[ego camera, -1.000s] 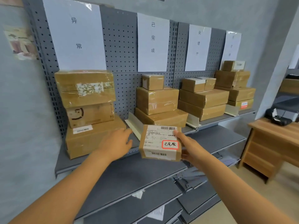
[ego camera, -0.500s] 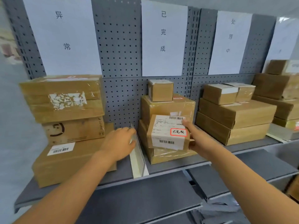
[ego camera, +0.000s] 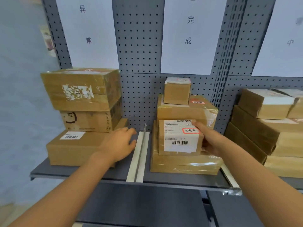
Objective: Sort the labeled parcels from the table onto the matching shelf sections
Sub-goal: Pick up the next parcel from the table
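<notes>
Placement step: the right hand (ego camera: pixel 211 141) is grasping the labeled parcel (ego camera: pixel 180 137) at centre frame, before the 已完成 sign's (ego camera: pixel 188 35) stack. The left hand (ego camera: pixel 119 143) is hovering, fingers released. Next: setting it atop the stack squarely.

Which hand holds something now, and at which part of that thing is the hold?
The right hand holds the labeled parcel at its right edge, thumb on the label face. The left hand holds nothing.
</notes>
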`<state>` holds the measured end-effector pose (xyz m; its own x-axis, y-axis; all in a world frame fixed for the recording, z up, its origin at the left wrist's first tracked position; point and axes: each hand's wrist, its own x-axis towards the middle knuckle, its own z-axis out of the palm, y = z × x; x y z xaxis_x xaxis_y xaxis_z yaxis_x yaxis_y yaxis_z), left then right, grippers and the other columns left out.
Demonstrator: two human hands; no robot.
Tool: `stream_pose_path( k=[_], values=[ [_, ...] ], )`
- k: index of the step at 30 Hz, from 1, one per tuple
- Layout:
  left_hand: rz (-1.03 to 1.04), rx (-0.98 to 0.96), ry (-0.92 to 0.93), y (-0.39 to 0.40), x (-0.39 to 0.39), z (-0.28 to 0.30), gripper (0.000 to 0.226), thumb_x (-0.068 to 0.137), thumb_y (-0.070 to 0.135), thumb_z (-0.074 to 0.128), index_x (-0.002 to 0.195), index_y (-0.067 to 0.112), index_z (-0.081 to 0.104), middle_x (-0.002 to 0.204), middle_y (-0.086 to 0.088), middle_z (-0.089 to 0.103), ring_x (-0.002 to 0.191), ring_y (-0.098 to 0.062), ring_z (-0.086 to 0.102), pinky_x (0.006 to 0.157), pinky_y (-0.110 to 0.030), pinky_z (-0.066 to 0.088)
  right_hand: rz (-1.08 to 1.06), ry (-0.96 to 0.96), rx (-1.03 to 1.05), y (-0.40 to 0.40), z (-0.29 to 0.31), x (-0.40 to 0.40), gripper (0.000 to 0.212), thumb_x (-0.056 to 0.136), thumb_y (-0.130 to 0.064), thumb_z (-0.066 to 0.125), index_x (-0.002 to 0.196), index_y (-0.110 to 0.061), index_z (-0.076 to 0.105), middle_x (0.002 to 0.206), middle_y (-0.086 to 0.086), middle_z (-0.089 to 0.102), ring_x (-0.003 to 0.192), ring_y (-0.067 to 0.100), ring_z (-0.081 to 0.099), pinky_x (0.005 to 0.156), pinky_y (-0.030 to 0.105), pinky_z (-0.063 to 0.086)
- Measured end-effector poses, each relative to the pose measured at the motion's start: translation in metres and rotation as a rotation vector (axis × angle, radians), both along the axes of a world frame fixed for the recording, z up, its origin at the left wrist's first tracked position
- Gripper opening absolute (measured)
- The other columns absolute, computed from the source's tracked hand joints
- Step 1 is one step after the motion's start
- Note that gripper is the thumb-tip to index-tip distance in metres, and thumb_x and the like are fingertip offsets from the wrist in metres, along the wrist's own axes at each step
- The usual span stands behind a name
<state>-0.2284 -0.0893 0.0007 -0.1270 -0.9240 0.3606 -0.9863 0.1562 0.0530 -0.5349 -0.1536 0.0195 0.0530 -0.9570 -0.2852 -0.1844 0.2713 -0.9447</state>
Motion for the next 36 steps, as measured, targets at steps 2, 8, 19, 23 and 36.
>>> stream_pose_path(
  k=[2,8,19,23,36],
  values=[
    [0.01,0.003,-0.007,0.0,-0.003,0.003,0.037,0.099,0.035,0.048,0.133,0.021,0.053,0.12,-0.002,0.062,0.11,-0.022,0.057,0.087,-0.037,0.049,-0.048,0.069,-0.026,-0.004,0.002,-0.001,0.048,0.086,-0.056,0.066,0.11,-0.014,0.069,0.102,0.008,0.076,0.101,0.029,0.067,0.095,0.044,0.053],
    [0.03,-0.013,-0.033,0.004,-0.01,0.012,0.038,0.099,0.037,0.048,0.134,0.022,0.052,0.123,-0.001,0.061,0.113,-0.022,0.057,0.083,-0.034,0.049,-0.197,0.381,-0.33,0.0,0.019,0.0,0.026,0.093,-0.039,0.061,0.082,-0.016,0.055,0.086,0.005,0.062,0.082,0.024,0.058,0.076,0.039,0.049],
    [0.261,-0.029,0.047,0.092,0.024,0.015,0.038,0.096,0.033,0.052,0.131,0.02,0.055,0.123,-0.003,0.062,0.11,-0.023,0.058,0.085,-0.034,0.049,0.486,0.669,-1.161,0.069,0.028,0.131,0.03,0.094,-0.021,0.057,0.123,-0.014,0.058,0.119,0.006,0.058,0.114,0.024,0.049,0.095,0.04,0.044],
    [0.42,0.067,-0.077,0.163,0.059,-0.004,0.036,0.096,0.032,0.047,0.129,0.019,0.054,0.119,-0.003,0.061,0.103,-0.026,0.058,0.08,-0.035,0.049,0.843,0.721,-1.141,0.111,-0.009,0.2,0.04,0.096,-0.021,0.055,0.135,-0.011,0.053,0.128,0.01,0.054,0.121,0.028,0.047,0.097,0.04,0.043],
    [0.9,0.171,-0.212,0.405,0.234,-0.02,0.036,0.1,0.035,0.04,0.131,0.017,0.049,0.116,-0.005,0.059,0.106,-0.028,0.057,0.084,-0.037,0.044,1.199,0.763,-1.353,0.28,-0.042,0.434,0.054,0.101,-0.026,0.046,0.152,-0.018,0.031,0.141,0.004,0.047,0.131,0.026,0.041,0.106,0.036,0.035]
  ],
)
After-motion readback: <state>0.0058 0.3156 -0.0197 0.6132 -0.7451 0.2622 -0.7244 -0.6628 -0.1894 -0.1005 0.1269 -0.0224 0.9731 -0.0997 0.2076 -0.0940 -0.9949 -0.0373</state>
